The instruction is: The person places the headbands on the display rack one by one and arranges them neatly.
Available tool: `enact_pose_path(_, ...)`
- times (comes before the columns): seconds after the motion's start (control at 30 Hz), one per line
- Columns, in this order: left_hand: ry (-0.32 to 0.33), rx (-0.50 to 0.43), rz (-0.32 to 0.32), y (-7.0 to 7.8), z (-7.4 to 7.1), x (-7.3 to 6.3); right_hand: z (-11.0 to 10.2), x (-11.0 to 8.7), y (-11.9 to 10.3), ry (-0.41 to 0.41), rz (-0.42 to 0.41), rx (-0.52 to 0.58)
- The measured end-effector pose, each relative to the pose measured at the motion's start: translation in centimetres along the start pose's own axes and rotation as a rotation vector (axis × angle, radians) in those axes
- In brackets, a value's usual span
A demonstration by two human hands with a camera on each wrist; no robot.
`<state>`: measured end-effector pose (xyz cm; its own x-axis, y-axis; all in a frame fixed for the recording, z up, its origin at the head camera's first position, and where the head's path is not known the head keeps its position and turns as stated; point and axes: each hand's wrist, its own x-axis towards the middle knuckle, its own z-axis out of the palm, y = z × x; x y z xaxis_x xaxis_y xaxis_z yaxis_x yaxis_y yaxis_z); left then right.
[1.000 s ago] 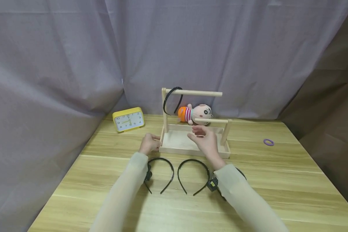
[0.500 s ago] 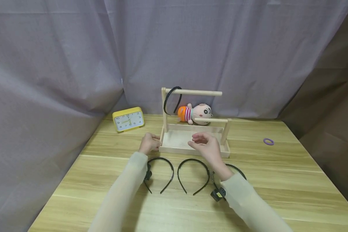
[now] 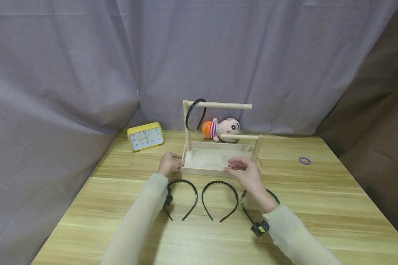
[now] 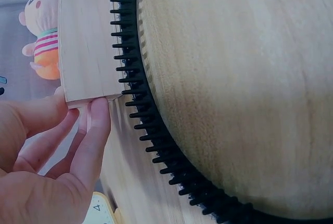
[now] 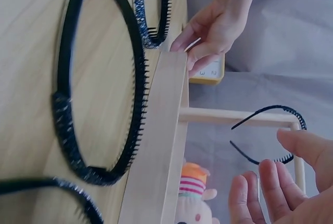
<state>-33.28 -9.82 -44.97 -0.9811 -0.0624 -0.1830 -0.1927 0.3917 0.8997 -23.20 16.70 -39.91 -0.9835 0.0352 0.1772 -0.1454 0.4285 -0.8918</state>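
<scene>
My left hand [image 3: 168, 163] grips the left end of a wooden rack [image 3: 203, 172], thumb and fingers at its tray corner in the left wrist view. The rack is a shallow tray with a tall bar and a lower one. One black toothed headband [image 3: 188, 117] hangs over the tall bar [image 3: 229, 105], near its post. Over the tray's front right side is my right hand [image 3: 247, 175], fingers loosely curved, holding nothing. Three more black headbands lie before the rack: a left one [image 3: 196, 195], a middle one [image 3: 220, 182] and a right one [image 3: 273, 195], partly hidden by the right forearm.
A yellow clock [image 3: 146, 136] stands back left on the wooden table [image 3: 119, 206]. Behind the rack lies a plush doll [image 3: 223, 129] with a striped top. A purple ring [image 3: 304, 161] is on the right. Grey curtain [image 3: 219, 48] closes off the back.
My right hand has drawn back from above the tray, down and rightward, uncovering more of the right headband. The left hand keeps its hold on the rack. The head view has shifted slightly.
</scene>
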Motion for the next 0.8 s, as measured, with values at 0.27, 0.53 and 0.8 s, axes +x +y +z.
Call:
enact_pose_path(0.27, 0.006, 0.004, -0.021, 0.1, 0.0, 0.0, -1.5, -0.9, 0.9, -0.037, 0.034, -0.041)
enact_pose_path(0.53, 0.0, 0.001, -0.037, 0.0, -0.1, 0.0, -3.1, -1.9, 1.8, -0.068, 0.026, -0.042)
enact_pose_path(0.8, 0.002, -0.009, -0.023, -0.1, -0.1, 0.1, -4.4, -2.6, 2.9, -0.12, 0.011, -0.095)
